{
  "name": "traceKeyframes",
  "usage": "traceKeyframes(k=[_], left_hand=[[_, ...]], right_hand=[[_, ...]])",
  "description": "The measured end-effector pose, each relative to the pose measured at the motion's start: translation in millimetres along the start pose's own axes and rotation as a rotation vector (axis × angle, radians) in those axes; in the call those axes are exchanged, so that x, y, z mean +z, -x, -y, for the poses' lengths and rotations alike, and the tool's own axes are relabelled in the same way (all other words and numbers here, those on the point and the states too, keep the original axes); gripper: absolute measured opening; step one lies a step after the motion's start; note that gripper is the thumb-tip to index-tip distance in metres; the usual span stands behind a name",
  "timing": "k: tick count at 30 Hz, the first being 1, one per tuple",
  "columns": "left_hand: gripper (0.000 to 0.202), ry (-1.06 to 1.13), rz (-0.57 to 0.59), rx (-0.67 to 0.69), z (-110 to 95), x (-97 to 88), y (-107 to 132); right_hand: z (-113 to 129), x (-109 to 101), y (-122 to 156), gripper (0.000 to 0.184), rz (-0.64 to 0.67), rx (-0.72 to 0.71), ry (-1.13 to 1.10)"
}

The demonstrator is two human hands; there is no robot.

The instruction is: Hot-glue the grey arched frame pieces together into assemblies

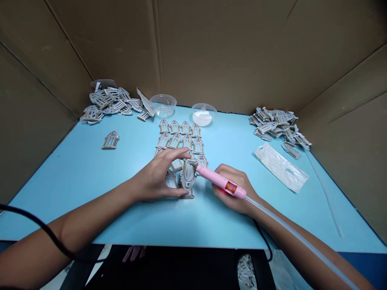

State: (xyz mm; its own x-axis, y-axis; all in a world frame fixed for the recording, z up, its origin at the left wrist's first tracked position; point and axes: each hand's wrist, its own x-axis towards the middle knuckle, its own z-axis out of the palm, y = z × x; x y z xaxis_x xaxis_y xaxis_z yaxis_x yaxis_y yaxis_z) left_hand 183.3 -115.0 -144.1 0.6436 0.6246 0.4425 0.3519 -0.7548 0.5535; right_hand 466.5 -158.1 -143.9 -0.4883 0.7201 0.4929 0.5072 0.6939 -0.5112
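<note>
My left hand [165, 175] holds a small arched window-shaped piece [188, 176] between thumb and fingertips, over the near end of the rows. In my right hand [234, 187] is a pink hot glue gun [220, 180], its tip touching or almost touching the top end of that piece. A clear glue stick [290, 227] runs out of its back along my right forearm. Beyond my hands, rows of similar grey-and-gold arched pieces [175, 141] lie on the light blue table [133, 225]. My left hand partly hides the nearer rows.
Heaps of arched pieces stand at the back left [111, 100] and back right [275, 123]. Two clear plastic tubs [163, 105] sit at the back, one with white material. A plastic packet [281, 167] and a loose glue stick [326, 197] lie right. Cardboard walls [242, 52] enclose the table.
</note>
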Motion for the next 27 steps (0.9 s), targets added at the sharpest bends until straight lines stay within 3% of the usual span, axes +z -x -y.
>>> traceKeyframes(k=[5,13,27], left_hand=[[0.095,-0.052,0.003,0.014,-0.5,0.1,0.3],[0.097,-0.082,-0.083,0.113,0.7,2.5,-0.5],[0.096,-0.117,-0.084,0.129,0.9,2.6,-1.8]], right_hand=[[3.7,-0.9,-3.1,0.020,0.021,-0.024,0.025],[6.0,-0.1,-2.0,0.021,0.016,0.009,0.048],[9.4,-0.3,-4.3,0.025,0.005,-0.037,0.090]])
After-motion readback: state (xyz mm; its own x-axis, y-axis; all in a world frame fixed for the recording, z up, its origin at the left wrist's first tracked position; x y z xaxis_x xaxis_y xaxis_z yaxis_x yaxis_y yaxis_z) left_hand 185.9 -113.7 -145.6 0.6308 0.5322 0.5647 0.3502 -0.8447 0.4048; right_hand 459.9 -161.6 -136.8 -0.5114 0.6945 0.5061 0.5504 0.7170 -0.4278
